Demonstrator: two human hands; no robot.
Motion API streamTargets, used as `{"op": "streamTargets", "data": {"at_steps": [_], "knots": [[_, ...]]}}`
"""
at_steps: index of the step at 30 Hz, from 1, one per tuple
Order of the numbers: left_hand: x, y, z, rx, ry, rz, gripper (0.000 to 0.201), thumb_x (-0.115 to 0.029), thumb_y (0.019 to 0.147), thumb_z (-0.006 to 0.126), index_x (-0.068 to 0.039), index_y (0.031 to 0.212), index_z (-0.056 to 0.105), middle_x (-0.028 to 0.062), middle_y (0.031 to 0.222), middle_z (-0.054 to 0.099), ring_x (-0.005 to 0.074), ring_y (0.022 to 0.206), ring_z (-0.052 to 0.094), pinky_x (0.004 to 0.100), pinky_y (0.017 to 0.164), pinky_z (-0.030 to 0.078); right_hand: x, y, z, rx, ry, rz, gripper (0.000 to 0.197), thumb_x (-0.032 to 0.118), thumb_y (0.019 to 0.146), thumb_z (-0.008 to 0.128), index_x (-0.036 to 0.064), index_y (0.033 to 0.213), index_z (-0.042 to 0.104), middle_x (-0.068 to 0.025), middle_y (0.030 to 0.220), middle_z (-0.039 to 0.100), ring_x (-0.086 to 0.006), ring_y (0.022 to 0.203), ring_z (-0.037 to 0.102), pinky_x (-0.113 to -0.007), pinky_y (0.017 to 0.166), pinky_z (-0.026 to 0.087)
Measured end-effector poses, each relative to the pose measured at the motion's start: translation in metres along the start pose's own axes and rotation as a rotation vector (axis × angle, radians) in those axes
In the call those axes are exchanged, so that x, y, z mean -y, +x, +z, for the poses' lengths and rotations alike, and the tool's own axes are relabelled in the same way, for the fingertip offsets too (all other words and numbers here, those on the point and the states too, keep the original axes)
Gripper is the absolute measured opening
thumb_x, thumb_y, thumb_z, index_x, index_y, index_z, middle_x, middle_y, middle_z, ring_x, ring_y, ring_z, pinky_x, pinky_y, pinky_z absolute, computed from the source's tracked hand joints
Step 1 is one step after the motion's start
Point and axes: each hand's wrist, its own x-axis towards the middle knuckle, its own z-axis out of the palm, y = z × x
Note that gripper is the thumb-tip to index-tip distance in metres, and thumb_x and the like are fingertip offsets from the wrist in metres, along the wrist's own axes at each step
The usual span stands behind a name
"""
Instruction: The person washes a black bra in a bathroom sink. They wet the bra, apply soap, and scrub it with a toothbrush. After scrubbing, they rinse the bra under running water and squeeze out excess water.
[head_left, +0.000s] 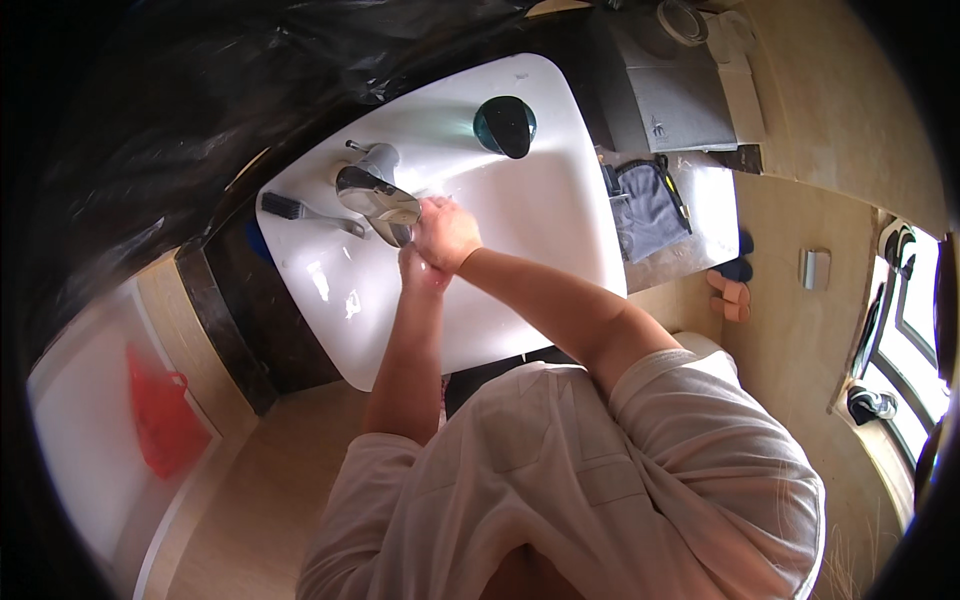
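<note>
My two hands meet under the spout of a chrome faucet (380, 198) at a white washbasin (570, 240). Folded over the other, my right hand (449, 236) covers the fingers of my left hand (422, 270). Both look wet, and I cannot make out any object between them. On the basin's left rim lies a brush (310, 214) with dark bristles and a pale handle. A teal round bottle (506, 127) with a dark top stands at the basin's far side.
Right of the basin, a grey cloth (650, 207) lies on a light surface beside a grey box (680, 105). Pink slippers (733, 297) are further right. A red bag (162, 415) shows at the left, behind a pale, hazy panel. Dark plastic sheeting (230, 80) covers the upper left.
</note>
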Motion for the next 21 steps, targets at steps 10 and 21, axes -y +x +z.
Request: {"op": "streamTargets", "data": {"at_steps": [10, 21], "knots": [[-0.009, 0.037, -0.079, 0.47, -0.178, 0.04, 0.059, -0.038, 0.096, 0.041, -0.008, 0.145, 0.03, 0.0153, 0.13, 0.046, 0.0191, 0.126, 0.04, 0.0395, 0.106, 0.034, -0.005, -0.032, 0.038, -0.022, 0.016, -0.299, 0.026, 0.028, 0.09, 0.053, 0.0081, 0.103, 0.065, -0.02, 0.117, 0.056, -0.0408, 0.105, 0.053, -0.048, 0.094, 0.042], [-0.021, 0.003, -0.007, 0.225, -0.184, -0.057, 0.046, -0.034, 0.098, 0.034, -0.003, 0.129, 0.048, 0.0148, 0.133, 0.049, 0.0301, 0.124, 0.046, 0.0434, 0.106, 0.036, 0.007, -0.015, 0.012, 0.085, -0.082, -0.208, 0.028, 0.027, 0.082, 0.055, 0.0064, 0.098, 0.066, -0.0158, 0.105, 0.063, -0.0336, 0.107, 0.055, -0.046, 0.096, 0.039]]}}
